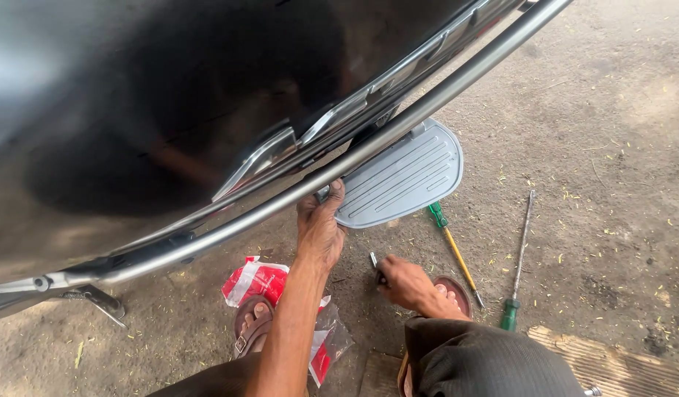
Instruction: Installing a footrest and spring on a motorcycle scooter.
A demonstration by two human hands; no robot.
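**Up at the guard rail, down at the ground**

Left hand [319,229] reaching up, fingers curled shut around something small and metallic right under the chrome guard rail [398,129]; thumb pressed against the near edge of the grey footboard [402,176], probably steadying it where it meets the frame. Exactly what sits in that grip: cannot tell, too hidden by the fingers.

Right hand [404,281] low beside the knee, closed on a short dark metal tool [375,265] (a bit or a small key, hard to say), tip poking out toward the left hand, seemingly kept ready within easy reach of the fitting above.

Outward from the right hand: two screwdrivers on the concrete, both green-handled. Yellow-shafted screwdriver [453,250] just beyond the knuckles, long steel screwdriver [519,257] farther out, laid roughly parallel, handy but out from underfoot.

Below the left forearm: one red-and-white plastic packet [258,281], torn open, partly under a sandalled foot [252,323]. Two sandals, one each side.

Above everything, the glossy black body panel [133,110], one kickstand [97,300] off beyond the left elbow.
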